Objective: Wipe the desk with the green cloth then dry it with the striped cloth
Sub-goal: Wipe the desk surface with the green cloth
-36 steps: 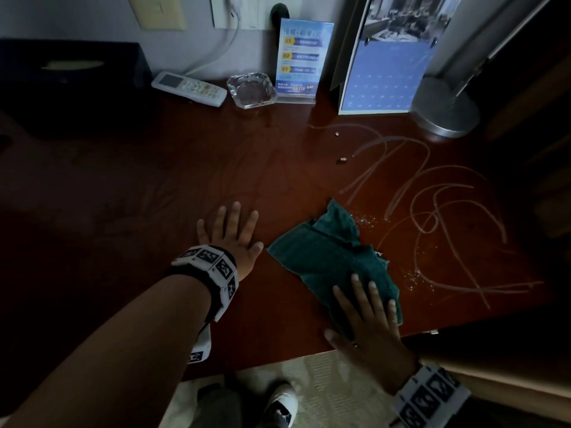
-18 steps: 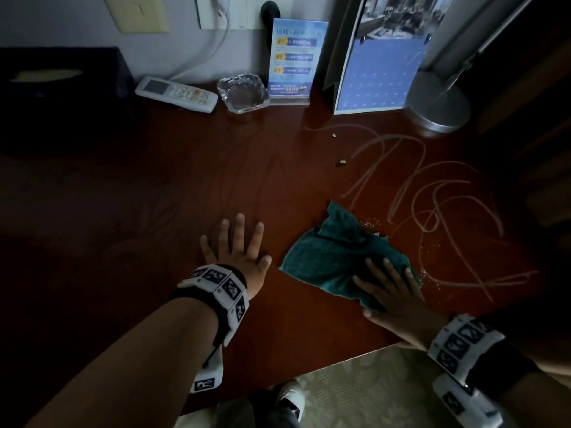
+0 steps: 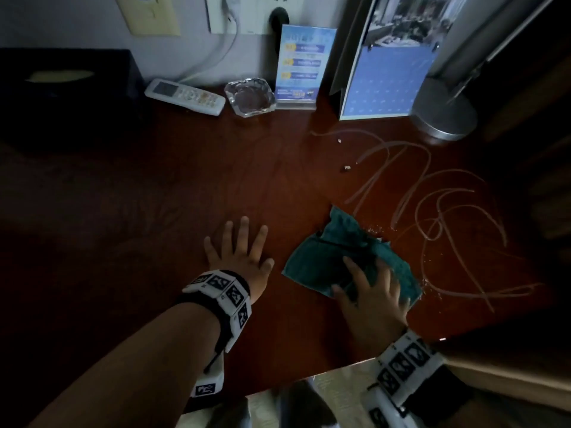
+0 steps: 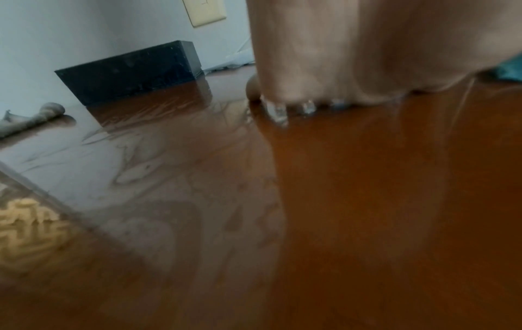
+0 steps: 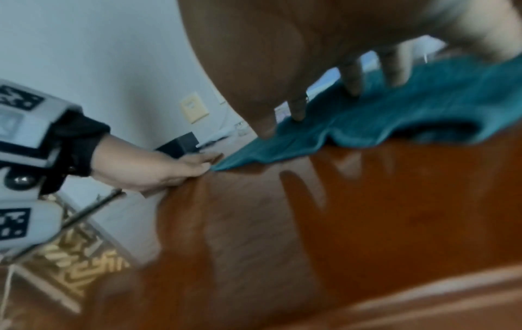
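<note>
The green cloth (image 3: 336, 251) lies crumpled on the dark red wooden desk (image 3: 154, 211), right of centre near the front edge. My right hand (image 3: 370, 288) presses flat on the cloth's near part with fingers spread; the same cloth (image 5: 409, 116) shows under those fingers in the right wrist view. My left hand (image 3: 238, 251) rests palm down on bare desk just left of the cloth, fingers straight. Pale looping streaks (image 3: 448, 217) and small crumbs mark the desk right of the cloth. A pale rolled cloth (image 4: 34, 119) lies far left on the desk; its pattern is unclear.
Along the back wall stand a black box (image 3: 61, 84), a white remote (image 3: 185, 96), a glass ashtray (image 3: 249, 97), a blue sign holder (image 3: 301, 66), a calendar (image 3: 389, 72) and a round lamp base (image 3: 445, 112). Two small bits (image 3: 346, 168) lie mid-desk. The desk's front edge (image 3: 309, 373) is near my wrists.
My right hand slid on the green cloth, first right and away, then back left, dragging the cloth slightly. My left hand stayed flat on the desk.
</note>
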